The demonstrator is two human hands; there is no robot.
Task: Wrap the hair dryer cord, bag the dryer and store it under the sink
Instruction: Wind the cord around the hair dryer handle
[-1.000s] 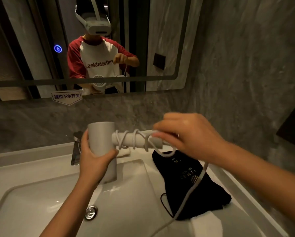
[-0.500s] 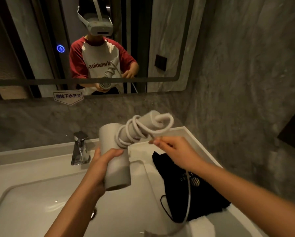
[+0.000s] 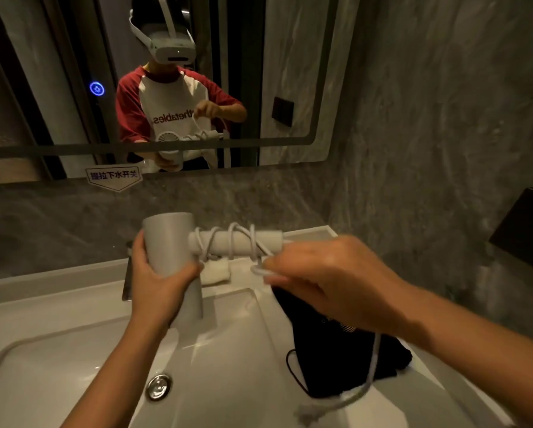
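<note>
The hair dryer hung in the air above the sink, barrel upright and handle jutting out sideways level with the back rim. It was a pale grey, matte thing: a plain round barrel and a stubby handle with several loose white turns of cord already around it. The left hand was clamped round the lower barrel, thumb across the front. The right hand was closed on the cord just beyond the end of the handle, pinching a small loop.

The dryer looked light and rigid, a smooth shell that could slip, so the barrel seemed the place to hold while the handle took the wraps. The cord looked limp but springy; those turns sat slack and would likely slide off the handle unless pulled snug. A long tail dropped from the right hand and trailed across the black bag, which lay flat on the counter right of the sink. Plenty of cord left, by my reckoning, before bagging.
</note>
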